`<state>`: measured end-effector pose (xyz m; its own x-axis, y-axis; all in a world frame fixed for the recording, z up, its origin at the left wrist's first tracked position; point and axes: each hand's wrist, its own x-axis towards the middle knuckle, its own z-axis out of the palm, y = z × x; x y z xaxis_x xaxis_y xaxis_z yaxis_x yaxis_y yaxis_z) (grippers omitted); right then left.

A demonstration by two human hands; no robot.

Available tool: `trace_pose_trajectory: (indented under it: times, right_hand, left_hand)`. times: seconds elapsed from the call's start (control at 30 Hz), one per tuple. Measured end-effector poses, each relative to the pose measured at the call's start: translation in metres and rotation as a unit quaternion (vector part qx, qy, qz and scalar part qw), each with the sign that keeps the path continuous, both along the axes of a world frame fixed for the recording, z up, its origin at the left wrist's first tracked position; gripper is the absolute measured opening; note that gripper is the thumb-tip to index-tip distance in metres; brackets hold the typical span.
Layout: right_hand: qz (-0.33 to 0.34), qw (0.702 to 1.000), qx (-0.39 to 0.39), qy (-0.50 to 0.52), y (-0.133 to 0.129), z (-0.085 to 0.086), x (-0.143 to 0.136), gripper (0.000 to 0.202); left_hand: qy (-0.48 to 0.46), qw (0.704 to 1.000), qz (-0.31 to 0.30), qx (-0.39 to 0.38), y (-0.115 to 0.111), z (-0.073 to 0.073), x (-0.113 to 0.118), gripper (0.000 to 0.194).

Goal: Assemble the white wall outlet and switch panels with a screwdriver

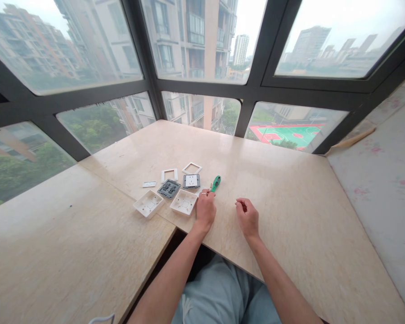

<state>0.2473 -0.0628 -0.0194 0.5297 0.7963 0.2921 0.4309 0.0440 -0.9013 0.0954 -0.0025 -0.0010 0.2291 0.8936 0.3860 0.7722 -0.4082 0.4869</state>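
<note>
"Where's that green-handled tool (pixel 216 183)?"

"Out over the tabletop (pixel 297 211), just past the fingertips of the left hand (pixel 206 210), its handle slanting away."

"Are the fingers holding it?"

"Can't tell from here. They're bent inward, back of the hand upward (there's a ring (pixel 204 193) on one), hiding what's beneath. The forearm (pixel 180 265) slants in across the near edge."

"And the right hand (pixel 249 218)?"

"Well apart from the tool, loosely curled, fingers drawn in toward the thumb. Whether anything's inside, I can't make out."

"What's around?"

"A white box (pixel 180 210) just beside the left hand, another white box (pixel 149 203) further left, a socket panel (pixel 191 181) and a dark grey panel (pixel 169 189) behind them."
</note>
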Motion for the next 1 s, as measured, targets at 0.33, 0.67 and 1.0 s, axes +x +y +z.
trace_pose_trajectory:
  times: [0.33, 0.67, 1.0]
  right_hand:
    - [0.003, 0.999, -0.003, 0.042, -0.002, 0.004, -0.002, 0.020]
    - [0.068, 0.985, -0.014, 0.158, -0.032, 0.025, 0.020, 0.038]
    - [-0.094, 0.978, -0.042, 0.184, -0.119, 0.020, 0.123, 0.031]
  left_hand:
    - [-0.064, 0.995, -0.033, 0.074, -0.049, 0.008, 0.014, 0.033]
    - [-0.178, 0.964, -0.176, -0.095, -0.081, 0.003, 0.038, 0.030]
    - [-0.112, 0.977, -0.123, -0.133, -0.062, 0.007, 0.053, 0.022]
